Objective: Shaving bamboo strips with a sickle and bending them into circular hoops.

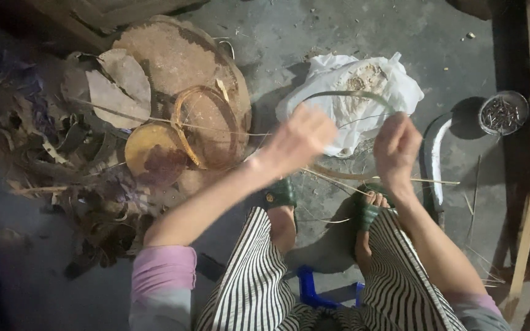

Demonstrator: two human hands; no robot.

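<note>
Count, floor scene: two hands, left hand [299,138] at 12 o'clock, right hand [395,147] at 2 o'clock. Two green sandals [280,195]. One white plastic bag [351,92]. One round tin of nails [502,113], 2 o'clock. One curved blade [433,162]. One blue stool [311,293], 6 o'clock.

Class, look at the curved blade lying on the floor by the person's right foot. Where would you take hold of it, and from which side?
Grip the curved blade at its lower end, near the right foot, probably the handle, though it is dark there. Come from its outer, darker side; the pale inner curve looks like the edge.
</note>
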